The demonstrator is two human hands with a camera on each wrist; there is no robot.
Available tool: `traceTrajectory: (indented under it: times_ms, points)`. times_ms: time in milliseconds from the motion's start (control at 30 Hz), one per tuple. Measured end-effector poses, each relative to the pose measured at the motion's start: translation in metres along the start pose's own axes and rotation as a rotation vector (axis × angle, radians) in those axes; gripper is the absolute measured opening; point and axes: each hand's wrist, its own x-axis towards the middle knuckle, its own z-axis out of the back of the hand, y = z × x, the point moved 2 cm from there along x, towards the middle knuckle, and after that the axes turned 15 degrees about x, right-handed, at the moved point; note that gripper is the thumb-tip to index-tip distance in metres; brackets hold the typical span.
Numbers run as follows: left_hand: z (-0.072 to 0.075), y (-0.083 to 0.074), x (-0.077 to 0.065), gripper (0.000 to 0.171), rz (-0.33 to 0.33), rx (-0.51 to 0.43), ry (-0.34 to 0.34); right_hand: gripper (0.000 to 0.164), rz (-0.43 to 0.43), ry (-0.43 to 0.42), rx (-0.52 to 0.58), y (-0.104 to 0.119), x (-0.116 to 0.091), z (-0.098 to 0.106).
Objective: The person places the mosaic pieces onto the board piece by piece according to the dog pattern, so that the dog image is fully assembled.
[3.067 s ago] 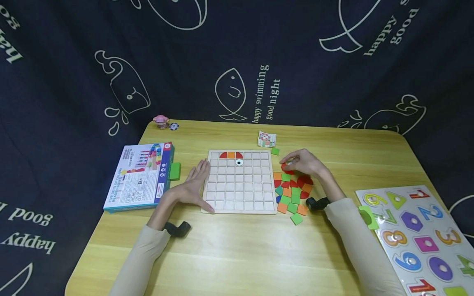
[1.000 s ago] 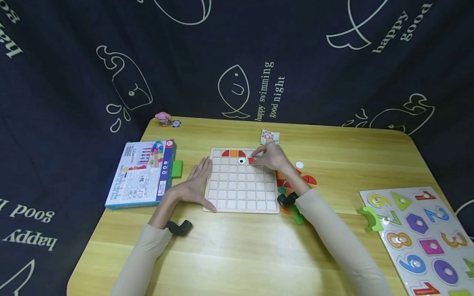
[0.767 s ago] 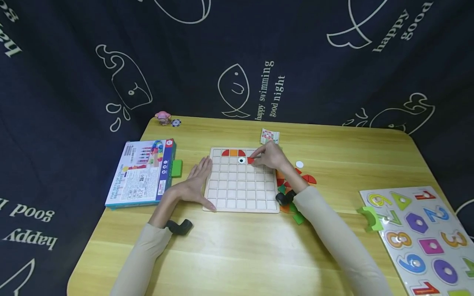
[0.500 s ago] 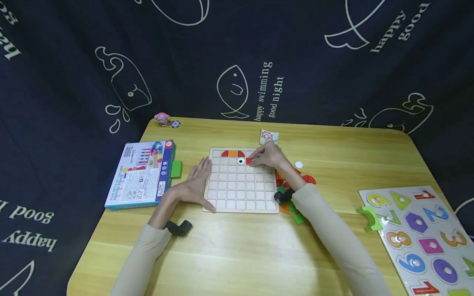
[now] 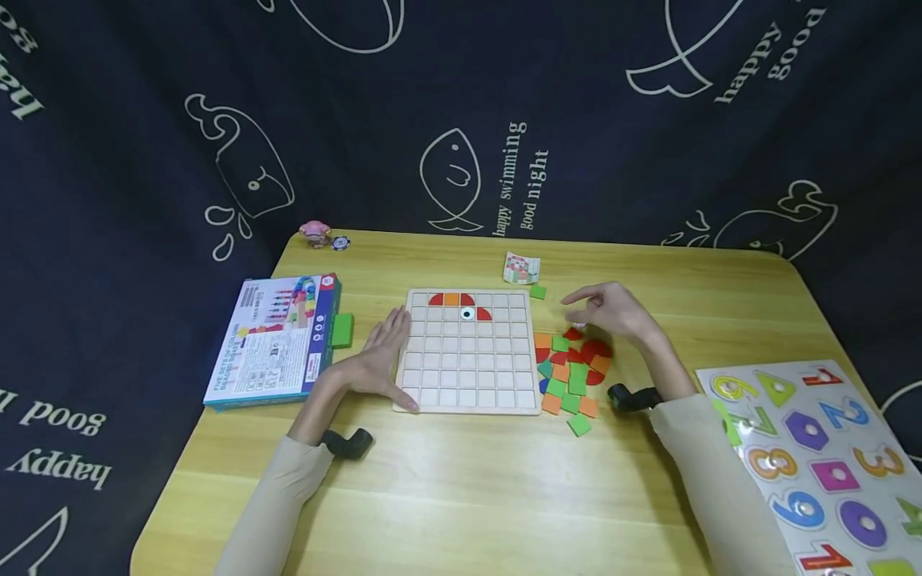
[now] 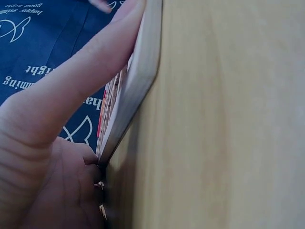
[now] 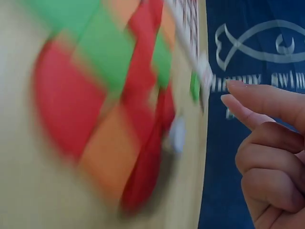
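Note:
My left hand (image 5: pixel 378 356) lies with spread, straight fingers along the left side of a pale wooden grid board (image 5: pixel 468 356); its thumb touches the near left corner. In the left wrist view the thumb (image 6: pixel 81 76) rests against the board's edge (image 6: pixel 138 86). On the grid's far rows sit red quarter-round tiles (image 5: pixel 484 315), an orange square tile (image 5: pixel 451 300) and an eye tile (image 5: pixel 467 314). My right hand (image 5: pixel 612 310) hovers above the far end of a tile pile (image 5: pixel 569 376), holding nothing. Its index finger and thumb point forward, other fingers bent. A white disc (image 7: pixel 177 134) lies below it.
A small printed pattern card (image 5: pixel 522 268) and a green square tile (image 5: pixel 538 293) lie beyond the board. At left are a toy box (image 5: pixel 270 340) and a green block (image 5: pixel 342 330). A number puzzle board (image 5: pixel 814 448) lies at right. A pink figurine (image 5: pixel 314 233) stands at the back.
My right hand set a red quarter-round tile into the grid beside the eye tile, let go and moved right to above the pile. My left hand stays at the board.

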Motion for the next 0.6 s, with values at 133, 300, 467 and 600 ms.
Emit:
traceTrajectory:
  times_ms: [133,300,467,600]
  points:
    - [-0.002,0.002,-0.001,0.156,-0.001,-0.008,-0.002,0.035,-0.059,-0.012,-0.009,-0.025,-0.016,0.016]
    - [-0.002,0.002,-0.001,0.156,0.001,-0.015,-0.006,0.035,-0.067,0.033,-0.015,-0.041,-0.029,0.016]
    - [-0.001,0.002,-0.001,0.156,0.006,-0.016,-0.004,0.033,-0.048,0.06,0.016,-0.048,-0.032,0.01]
    - [-0.001,0.002,0.0,0.156,0.005,-0.02,-0.003,0.034,-0.036,0.052,0.034,-0.051,-0.035,0.011]
